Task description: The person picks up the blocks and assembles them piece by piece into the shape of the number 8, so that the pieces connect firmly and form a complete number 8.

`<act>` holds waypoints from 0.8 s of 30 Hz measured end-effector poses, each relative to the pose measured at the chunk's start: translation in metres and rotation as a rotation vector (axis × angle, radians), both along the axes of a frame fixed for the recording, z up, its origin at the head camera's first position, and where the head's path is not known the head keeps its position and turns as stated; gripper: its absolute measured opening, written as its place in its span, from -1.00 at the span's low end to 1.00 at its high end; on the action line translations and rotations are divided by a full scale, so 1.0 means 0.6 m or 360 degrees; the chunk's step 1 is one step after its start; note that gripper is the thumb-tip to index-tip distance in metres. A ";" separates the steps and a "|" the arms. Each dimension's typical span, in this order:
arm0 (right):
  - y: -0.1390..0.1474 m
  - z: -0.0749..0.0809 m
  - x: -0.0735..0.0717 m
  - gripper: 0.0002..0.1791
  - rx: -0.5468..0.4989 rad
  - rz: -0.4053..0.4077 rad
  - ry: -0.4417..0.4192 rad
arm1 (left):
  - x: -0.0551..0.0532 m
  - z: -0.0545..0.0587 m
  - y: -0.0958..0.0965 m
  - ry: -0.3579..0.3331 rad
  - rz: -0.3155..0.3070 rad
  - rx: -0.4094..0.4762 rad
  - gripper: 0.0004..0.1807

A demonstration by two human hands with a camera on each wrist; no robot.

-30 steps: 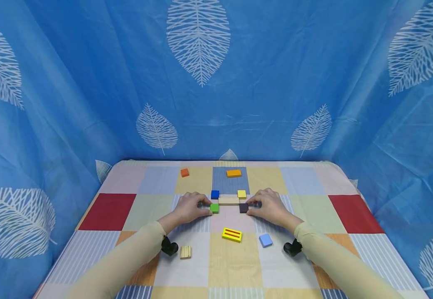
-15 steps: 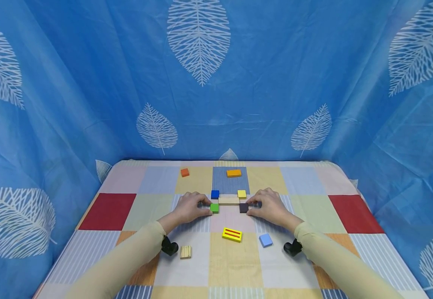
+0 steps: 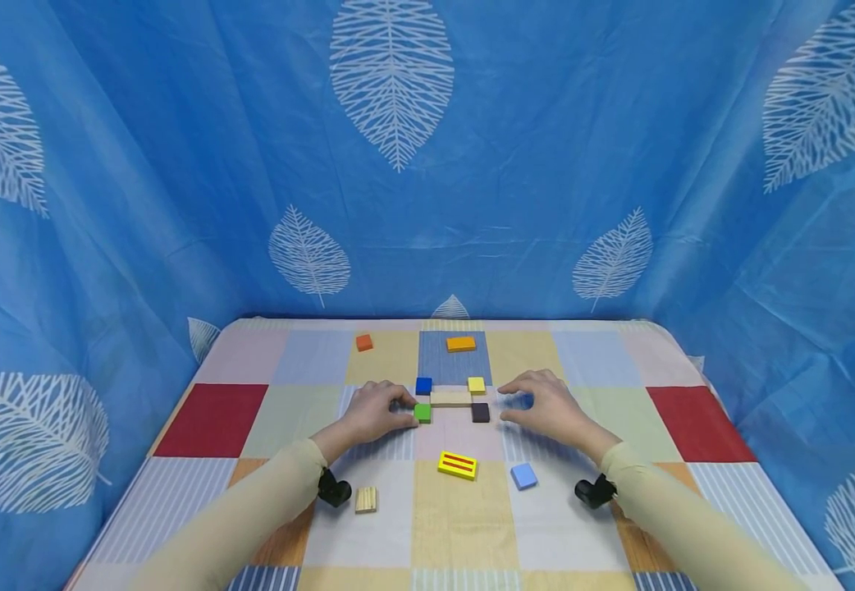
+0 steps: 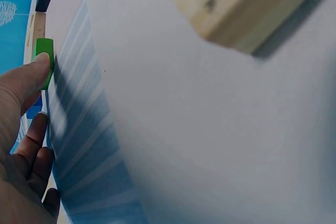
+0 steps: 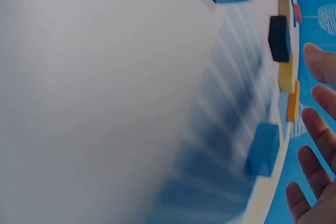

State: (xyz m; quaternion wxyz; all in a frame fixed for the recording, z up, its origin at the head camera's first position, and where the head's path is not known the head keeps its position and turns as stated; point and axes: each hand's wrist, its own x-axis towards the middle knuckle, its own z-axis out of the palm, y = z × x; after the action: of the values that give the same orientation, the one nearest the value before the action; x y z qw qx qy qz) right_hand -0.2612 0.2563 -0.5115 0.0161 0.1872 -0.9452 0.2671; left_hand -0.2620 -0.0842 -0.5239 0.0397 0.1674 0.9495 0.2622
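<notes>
My left hand [image 3: 374, 412] pinches a green block [image 3: 423, 414] between thumb and fingers. In the left wrist view the thumb presses on that green block [image 4: 46, 51]. My right hand [image 3: 546, 409] stands a little right of a black block [image 3: 480, 412], its fingers loosely bent and apart from it. A blue block [image 5: 264, 149] lies by the right hand and is partly hidden by it in the head view. Between the green and black blocks lies a pale wooden strip [image 3: 451, 400]. Behind its ends sit a dark blue block [image 3: 423, 385] and a yellow block [image 3: 476, 384].
An orange block [image 3: 461, 344] and a red-orange block [image 3: 364, 342] lie at the back. Nearer the front are a yellow block with red stripes [image 3: 458, 465], a light blue block [image 3: 523, 476] and a plain wooden block [image 3: 366, 500]. Patchwork cloth [image 3: 464, 533] covers the table.
My right hand has let go of the black block and drawn away to the right, its fingers spreading. The black block stays in place. The left hand keeps its pinch on the green block.
</notes>
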 end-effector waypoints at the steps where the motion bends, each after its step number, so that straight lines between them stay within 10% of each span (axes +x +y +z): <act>1: 0.004 0.003 0.001 -0.55 -0.0007 -0.0022 -0.0009 | 0.000 0.000 0.000 0.0005 -0.0002 -0.0004 -0.71; 24: 0.079 0.001 0.009 -0.47 0.0054 -0.0161 -0.0004 | 0.001 0.002 0.003 -0.0024 0.0028 -0.0004 -0.70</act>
State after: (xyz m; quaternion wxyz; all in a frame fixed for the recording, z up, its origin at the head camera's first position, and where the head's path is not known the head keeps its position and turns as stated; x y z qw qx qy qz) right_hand -0.2556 0.3036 -0.5110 0.0253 0.1391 -0.9579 0.2499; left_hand -0.2613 -0.0822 -0.5227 0.0448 0.1571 0.9510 0.2625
